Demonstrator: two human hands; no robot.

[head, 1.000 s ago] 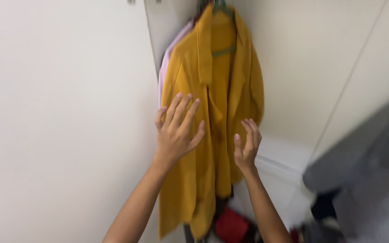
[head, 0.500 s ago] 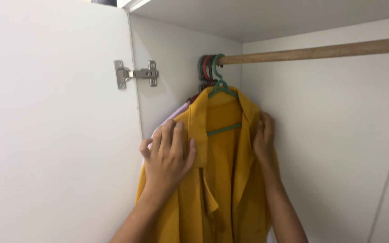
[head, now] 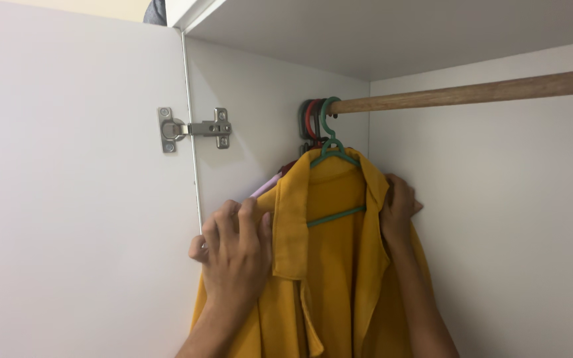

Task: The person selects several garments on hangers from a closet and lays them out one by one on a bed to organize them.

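We see a mustard-yellow jacket (head: 329, 265) hanging on a green hanger (head: 331, 156) from the wooden rail (head: 472, 93), at the rail's left end inside the white wardrobe (head: 499, 219). Its long axis runs straight down, collar at 12 o'clock, open front facing us, hem cut off by the lower edge. Our left hand (head: 233, 255) grips the jacket's shoulder at 9 o'clock, fingers curled together on the cloth. Our right hand (head: 398, 205) clamps the other shoulder at 3 o'clock, fingers closed on the fabric. Behind the jacket, red and dark hangers (head: 308, 119) and a pale pink garment (head: 266, 187) are mostly hidden. A metal hinge (head: 193, 128) sits at 10 o'clock on the open door (head: 74, 199).
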